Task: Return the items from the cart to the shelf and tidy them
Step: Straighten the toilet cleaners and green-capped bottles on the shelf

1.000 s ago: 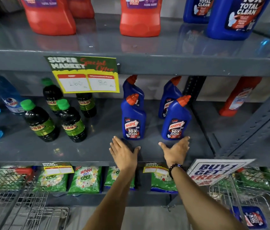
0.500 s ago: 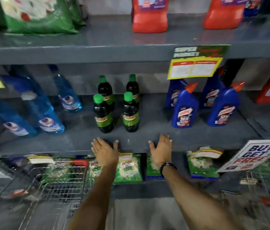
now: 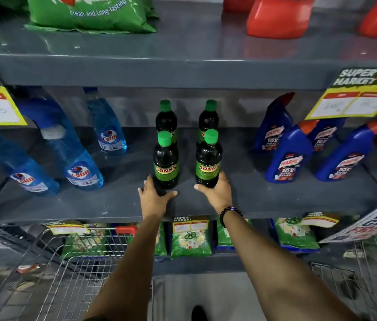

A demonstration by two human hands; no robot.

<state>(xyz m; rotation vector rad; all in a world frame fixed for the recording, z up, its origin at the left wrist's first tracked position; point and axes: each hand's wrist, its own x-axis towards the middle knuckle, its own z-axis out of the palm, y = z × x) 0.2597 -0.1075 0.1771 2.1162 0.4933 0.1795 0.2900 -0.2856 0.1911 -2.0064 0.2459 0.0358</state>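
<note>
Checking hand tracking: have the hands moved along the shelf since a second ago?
Yes. Both hands shifted left along the shelf, from the blue Harpic bottles to the front Sunny bottles.

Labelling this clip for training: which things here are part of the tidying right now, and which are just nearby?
In the job:
left hand
right hand
front Sunny bottles
middle shelf
cart

Just nearby:
Colin bottles
Harpic bottles
green packets
price tag

Four dark Sunny bottles with green caps and green labels stood upright on the grey shelf (image 3: 275, 200), two near its front edge and two directly behind. The front left bottle (image 3: 165, 163) and front right bottle (image 3: 208, 161) each had a hand cupped at the base
</note>
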